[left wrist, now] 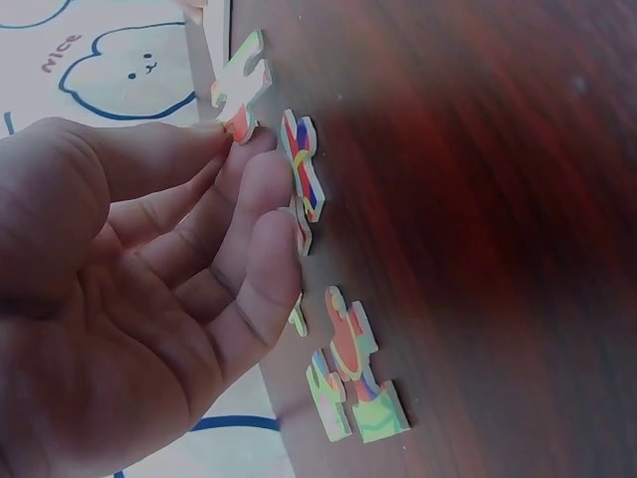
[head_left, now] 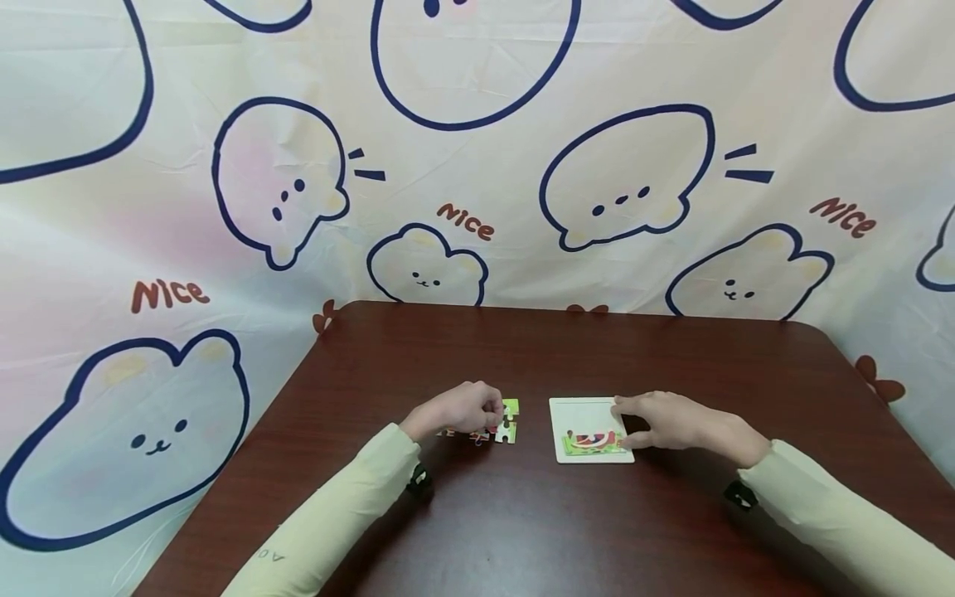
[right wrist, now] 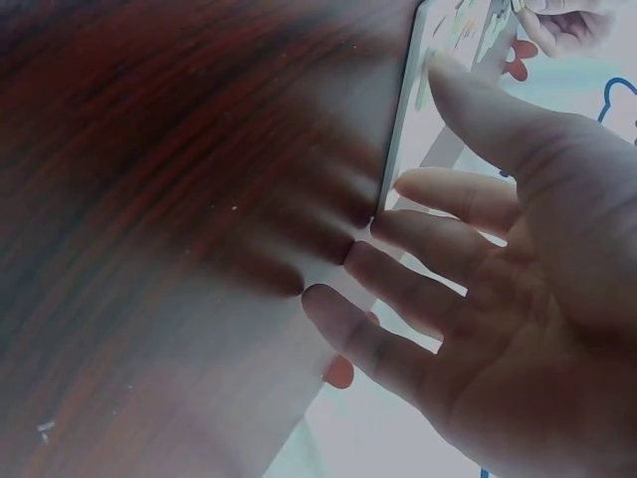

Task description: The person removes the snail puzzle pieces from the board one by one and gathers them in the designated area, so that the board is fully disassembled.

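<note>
My left hand [head_left: 466,408] pinches a jigsaw puzzle piece [left wrist: 242,90] between thumb and fingertips; the piece is green and white with a red patch. Beneath and beside this hand lie several loose puzzle pieces [left wrist: 348,339] with bright prints. A white square puzzle board [head_left: 582,416] is to the right, with a colourful strip of puzzle pieces [head_left: 589,444] along its near side. My right hand [head_left: 660,419] is at the board's right edge, fingers extended and spread. Its fingertips [right wrist: 388,227] are right at the edge, while the thumb reaches over the board's surface.
All of this is on a dark reddish-brown wooden table [head_left: 477,514]. Behind it hangs a pale cloth [head_left: 515,182] printed with blue-outlined bears. Dark wrist straps [head_left: 420,478] show at both pale sleeves.
</note>
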Demonstrator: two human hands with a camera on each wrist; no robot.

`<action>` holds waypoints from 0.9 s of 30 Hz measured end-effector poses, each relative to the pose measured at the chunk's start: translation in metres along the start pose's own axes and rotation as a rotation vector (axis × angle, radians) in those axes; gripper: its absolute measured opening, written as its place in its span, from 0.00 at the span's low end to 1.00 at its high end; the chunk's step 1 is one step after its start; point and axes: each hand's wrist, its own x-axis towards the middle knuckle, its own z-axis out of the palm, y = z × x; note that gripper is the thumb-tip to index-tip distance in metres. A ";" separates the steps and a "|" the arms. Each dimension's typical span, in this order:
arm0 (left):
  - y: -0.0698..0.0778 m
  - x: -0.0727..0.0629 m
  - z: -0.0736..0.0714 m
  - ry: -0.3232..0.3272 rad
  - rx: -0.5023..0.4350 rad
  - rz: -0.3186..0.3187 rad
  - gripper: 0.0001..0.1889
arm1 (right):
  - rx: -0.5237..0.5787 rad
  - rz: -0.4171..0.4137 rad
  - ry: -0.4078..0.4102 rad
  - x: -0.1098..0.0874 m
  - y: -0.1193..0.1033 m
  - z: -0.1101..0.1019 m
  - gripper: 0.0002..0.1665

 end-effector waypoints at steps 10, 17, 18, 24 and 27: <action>0.000 0.001 0.000 0.020 0.001 0.020 0.04 | -0.010 0.017 0.025 -0.001 0.001 0.003 0.36; 0.003 0.004 0.003 0.039 -0.004 0.032 0.06 | -0.014 0.021 0.036 -0.002 0.001 0.005 0.36; 0.004 0.004 0.004 0.043 -0.005 0.035 0.06 | -0.014 0.019 0.037 -0.002 0.001 0.005 0.36; 0.015 0.008 0.003 0.076 0.002 0.050 0.06 | -0.004 0.022 0.036 -0.002 0.000 0.005 0.36; 0.024 0.011 0.002 0.082 -0.008 0.061 0.06 | -0.002 0.013 0.041 -0.002 0.000 0.006 0.35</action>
